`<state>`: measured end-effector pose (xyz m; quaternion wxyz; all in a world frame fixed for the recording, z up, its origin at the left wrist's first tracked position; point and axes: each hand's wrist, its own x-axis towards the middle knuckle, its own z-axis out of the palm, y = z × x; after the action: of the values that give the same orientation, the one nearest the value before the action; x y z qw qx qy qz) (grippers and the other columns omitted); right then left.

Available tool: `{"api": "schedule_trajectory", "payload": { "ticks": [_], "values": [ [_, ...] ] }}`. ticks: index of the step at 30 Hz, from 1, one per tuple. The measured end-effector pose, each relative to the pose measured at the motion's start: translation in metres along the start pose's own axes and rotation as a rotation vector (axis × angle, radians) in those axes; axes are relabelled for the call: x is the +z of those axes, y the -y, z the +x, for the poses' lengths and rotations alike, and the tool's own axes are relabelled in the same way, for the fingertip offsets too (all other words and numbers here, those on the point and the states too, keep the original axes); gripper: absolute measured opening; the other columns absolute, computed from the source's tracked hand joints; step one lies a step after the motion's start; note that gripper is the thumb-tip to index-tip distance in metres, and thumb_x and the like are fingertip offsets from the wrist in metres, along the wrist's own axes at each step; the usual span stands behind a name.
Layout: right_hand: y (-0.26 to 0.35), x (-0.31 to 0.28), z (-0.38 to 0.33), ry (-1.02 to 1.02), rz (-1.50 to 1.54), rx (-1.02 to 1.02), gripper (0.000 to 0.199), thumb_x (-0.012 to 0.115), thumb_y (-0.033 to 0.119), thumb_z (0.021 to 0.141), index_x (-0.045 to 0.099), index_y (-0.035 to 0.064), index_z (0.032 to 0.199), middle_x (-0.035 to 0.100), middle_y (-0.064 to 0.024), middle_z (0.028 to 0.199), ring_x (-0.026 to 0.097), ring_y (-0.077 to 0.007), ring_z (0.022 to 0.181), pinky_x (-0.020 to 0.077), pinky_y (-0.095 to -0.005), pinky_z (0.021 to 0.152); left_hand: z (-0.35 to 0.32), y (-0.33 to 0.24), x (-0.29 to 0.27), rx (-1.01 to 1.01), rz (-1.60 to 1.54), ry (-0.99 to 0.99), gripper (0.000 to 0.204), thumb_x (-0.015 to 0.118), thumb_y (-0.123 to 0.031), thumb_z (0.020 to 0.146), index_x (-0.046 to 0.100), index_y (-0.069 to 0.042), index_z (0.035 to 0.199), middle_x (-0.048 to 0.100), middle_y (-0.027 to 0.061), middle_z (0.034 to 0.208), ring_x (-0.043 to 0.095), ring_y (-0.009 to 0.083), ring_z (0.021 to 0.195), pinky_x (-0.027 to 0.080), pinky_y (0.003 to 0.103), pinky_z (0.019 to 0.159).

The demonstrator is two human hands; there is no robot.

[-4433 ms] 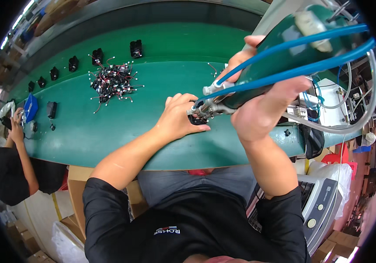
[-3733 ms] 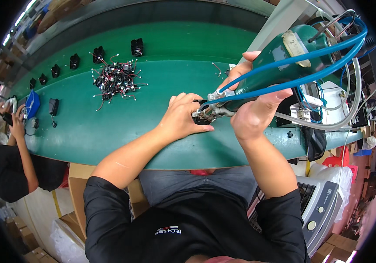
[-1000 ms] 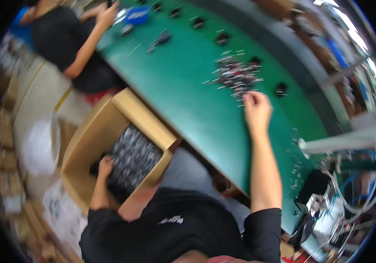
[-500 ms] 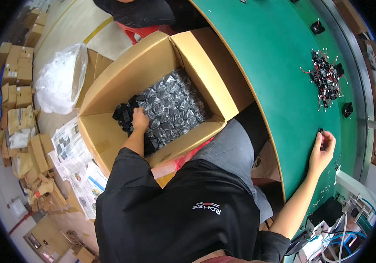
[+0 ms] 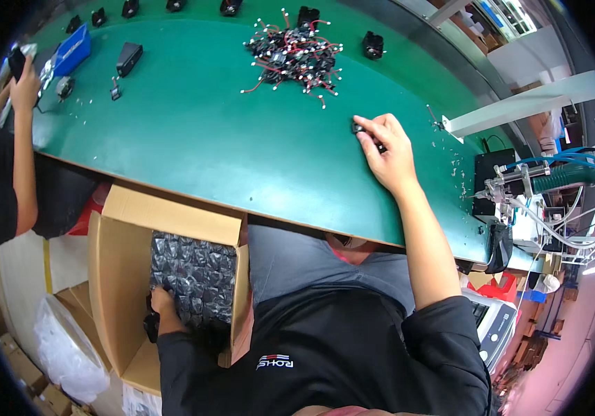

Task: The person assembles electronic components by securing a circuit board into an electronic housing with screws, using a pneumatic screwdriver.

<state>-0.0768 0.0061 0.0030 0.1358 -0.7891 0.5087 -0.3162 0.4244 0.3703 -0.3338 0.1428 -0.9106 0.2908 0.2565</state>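
Note:
My right hand point(image 5: 389, 154) is over the green table with its fingers closed on a small black part point(image 5: 357, 127), pinched between thumb and fingertips. More dark bits show under its curled fingers. Down in an open cardboard box point(image 5: 120, 277), my left hand point(image 5: 163, 302) has its fingers bent at the edge of rows of black pieces in clear plastic point(image 5: 197, 267). A loose black piece point(image 5: 151, 324) lies beside that hand; what its fingers grip is too small to make out. Beyond my right hand lies a pile of small black parts with red wires and white connectors point(image 5: 290, 59).
The green table point(image 5: 193, 139) curves across the view. Single black housings point(image 5: 373, 46) stand along its far side. A blue bin point(image 5: 72, 50) and another person's hand point(image 5: 24, 87) are at the left. A machine with hoses point(image 5: 519, 187) stands at the right.
My view has swung toward the table, so the box now sits lower left and the wire pile ahead. My left hand stays in the box; my right hand still pinches the black part.

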Motion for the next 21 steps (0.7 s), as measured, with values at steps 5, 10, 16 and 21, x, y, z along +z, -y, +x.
{"api": "schedule_trajectory", "payload": {
  "ticks": [5, 10, 16, 21],
  "values": [
    [-0.003, 0.003, 0.002, -0.094, 0.023, -0.11, 0.023, 0.075, 0.002, 0.085, 0.076, 0.0071, 0.108, 0.07, -0.0074, 0.105, 0.069, -0.0186, 0.088, 0.055, -0.0301, 0.076, -0.019, -0.013, -0.034, 0.113, -0.933, -0.108, 0.032, 0.074, -0.024, 0.093, 0.069, -0.006, 0.12, 0.07, 0.0042, 0.097, 0.07, 0.0195, 0.096, 0.054, 0.03, 0.079],
    [0.013, 0.003, 0.007, -0.029, 0.146, 0.011, 0.021, 0.075, 0.003, 0.083, 0.072, 0.0074, 0.104, 0.07, -0.0068, 0.098, 0.067, -0.0207, 0.081, 0.0547, -0.0326, 0.071, -0.132, -0.055, -0.141, 0.311, -1.661, 0.049, 0.033, 0.059, -0.029, 0.102, 0.055, -0.01, 0.129, 0.062, 0.0053, 0.092, 0.063, 0.0157, 0.069, 0.052, 0.029, 0.051],
    [0.001, 0.002, -0.001, -0.07, 0.185, -0.049, 0.014, 0.078, 0.005, 0.081, 0.069, 0.0042, 0.092, 0.062, -0.009, 0.087, 0.064, -0.0221, 0.078, 0.054, -0.0327, 0.07, -0.232, -0.169, -0.241, 1.096, -1.861, 0.499, 0.023, 0.053, -0.023, 0.102, 0.053, -0.007, 0.119, 0.06, 0.0188, 0.114, 0.064, 0.0229, 0.062, 0.047, 0.03, 0.041],
    [0.0, -0.018, -0.015, 0.014, 0.134, 0.061, 0.015, 0.079, 0.006, 0.08, 0.067, 0.0024, 0.088, 0.063, -0.0122, 0.081, 0.064, -0.0262, 0.071, 0.0521, -0.037, 0.066, -0.28, -0.294, -0.309, 1.252, -1.711, 1.038, 0.03, 0.047, -0.027, 0.107, 0.049, -0.005, 0.127, 0.06, 0.0178, 0.121, 0.057, 0.0187, 0.053, 0.04, 0.027, 0.036]
  ]
}}
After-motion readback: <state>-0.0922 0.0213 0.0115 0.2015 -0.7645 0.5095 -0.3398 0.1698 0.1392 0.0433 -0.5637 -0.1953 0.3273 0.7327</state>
